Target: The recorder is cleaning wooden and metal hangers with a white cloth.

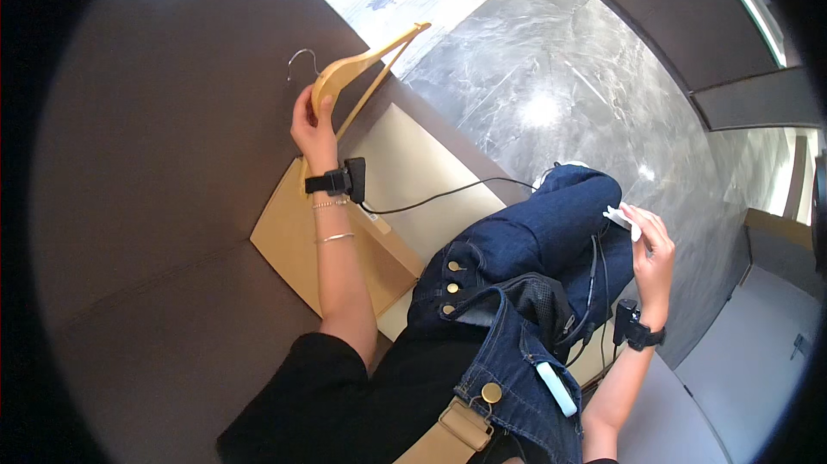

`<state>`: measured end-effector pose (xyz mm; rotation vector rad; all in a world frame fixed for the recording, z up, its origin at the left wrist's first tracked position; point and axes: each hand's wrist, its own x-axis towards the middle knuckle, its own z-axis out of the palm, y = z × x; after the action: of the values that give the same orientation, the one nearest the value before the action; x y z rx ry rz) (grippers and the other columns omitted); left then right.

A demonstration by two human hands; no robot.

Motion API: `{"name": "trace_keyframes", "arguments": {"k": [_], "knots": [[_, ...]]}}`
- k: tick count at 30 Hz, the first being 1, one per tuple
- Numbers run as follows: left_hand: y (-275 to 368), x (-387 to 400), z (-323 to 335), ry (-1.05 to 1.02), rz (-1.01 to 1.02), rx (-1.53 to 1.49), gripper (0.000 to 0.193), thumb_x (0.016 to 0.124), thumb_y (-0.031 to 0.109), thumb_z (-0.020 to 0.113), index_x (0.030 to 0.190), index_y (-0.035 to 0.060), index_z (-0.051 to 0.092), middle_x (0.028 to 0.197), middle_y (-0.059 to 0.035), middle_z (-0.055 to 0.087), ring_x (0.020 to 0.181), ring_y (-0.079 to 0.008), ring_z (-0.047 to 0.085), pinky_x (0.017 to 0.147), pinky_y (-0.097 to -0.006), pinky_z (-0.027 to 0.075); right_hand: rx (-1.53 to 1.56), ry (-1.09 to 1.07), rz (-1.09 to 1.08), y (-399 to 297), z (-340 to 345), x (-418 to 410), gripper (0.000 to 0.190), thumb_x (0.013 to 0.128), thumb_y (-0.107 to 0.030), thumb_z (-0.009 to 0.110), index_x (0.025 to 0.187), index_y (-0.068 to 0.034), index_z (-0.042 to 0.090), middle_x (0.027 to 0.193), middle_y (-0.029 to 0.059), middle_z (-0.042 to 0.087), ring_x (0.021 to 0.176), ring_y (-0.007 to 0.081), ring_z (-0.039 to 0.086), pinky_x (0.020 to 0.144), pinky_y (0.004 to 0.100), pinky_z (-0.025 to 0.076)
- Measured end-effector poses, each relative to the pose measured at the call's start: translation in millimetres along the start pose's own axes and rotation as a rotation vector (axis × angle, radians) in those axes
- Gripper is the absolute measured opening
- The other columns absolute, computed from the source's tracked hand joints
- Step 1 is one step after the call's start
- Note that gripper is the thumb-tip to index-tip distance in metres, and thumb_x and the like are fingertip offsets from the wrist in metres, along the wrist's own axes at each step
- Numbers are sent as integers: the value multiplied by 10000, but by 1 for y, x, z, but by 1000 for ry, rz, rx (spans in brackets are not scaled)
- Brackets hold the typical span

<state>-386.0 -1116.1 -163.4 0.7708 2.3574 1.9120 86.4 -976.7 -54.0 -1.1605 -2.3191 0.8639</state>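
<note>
My left hand grips a wooden clothes hanger near its neck. The hanger's metal hook sticks out to the left, and one shoulder slants up to the right with its thin wooden bar below. Part of the hanger is hidden behind my hand and wrist. Over beside my knee, my right hand pinches a crumpled white tissue or cloth between thumb and fingers. Both wrists wear black straps with small devices.
A cardboard box lies under my left forearm, beside a cream-coloured surface. A brown panel fills the left. A black cable runs from the left wrist device across to my legs. Grey marbled floor spreads ahead; grey cabinets stand at right.
</note>
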Motion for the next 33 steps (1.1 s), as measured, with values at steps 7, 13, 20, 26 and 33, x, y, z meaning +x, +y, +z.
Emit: {"name": "trace_keyframes", "arguments": {"k": [7,13,20,26,33], "knots": [[24,3,-43,13,-55,40,327,886,131,673,1170,-16,608,1094,-70,646,989,-142,594,891,-273,459,44,-45,24,1,6,2,384,800,121,509,1103,-44,679,1063,121,678,1010,269,624,884,337,471],[4,-20,-111,119,-82,-1,413,907,156,661,1242,-59,550,1175,-114,614,1047,-158,584,926,-285,456,44,-79,-39,-2,8,6,396,791,124,509,1109,-44,674,1077,121,676,1013,269,625,886,334,469],[-18,-39,-159,123,-152,77,420,917,202,649,1253,-34,559,1188,-91,614,1070,-163,579,938,-296,446,46,-105,-70,1,5,11,317,864,61,504,1125,-23,664,1102,105,676,1045,214,626,886,303,469],[-14,-29,-186,-30,-293,-22,415,913,140,649,1275,-28,538,1191,-82,617,1059,-145,581,928,-277,447,113,-77,-77,-15,10,13,360,804,106,513,1095,-29,675,1050,130,680,1000,275,625,893,338,461],[-3,-19,-180,-21,-363,-12,368,908,64,629,1261,-4,551,1175,-77,623,1060,-148,586,926,-281,458,150,-49,-84,-27,8,13,322,816,72,537,1084,-33,682,1029,129,685,979,275,632,878,335,466]]}}
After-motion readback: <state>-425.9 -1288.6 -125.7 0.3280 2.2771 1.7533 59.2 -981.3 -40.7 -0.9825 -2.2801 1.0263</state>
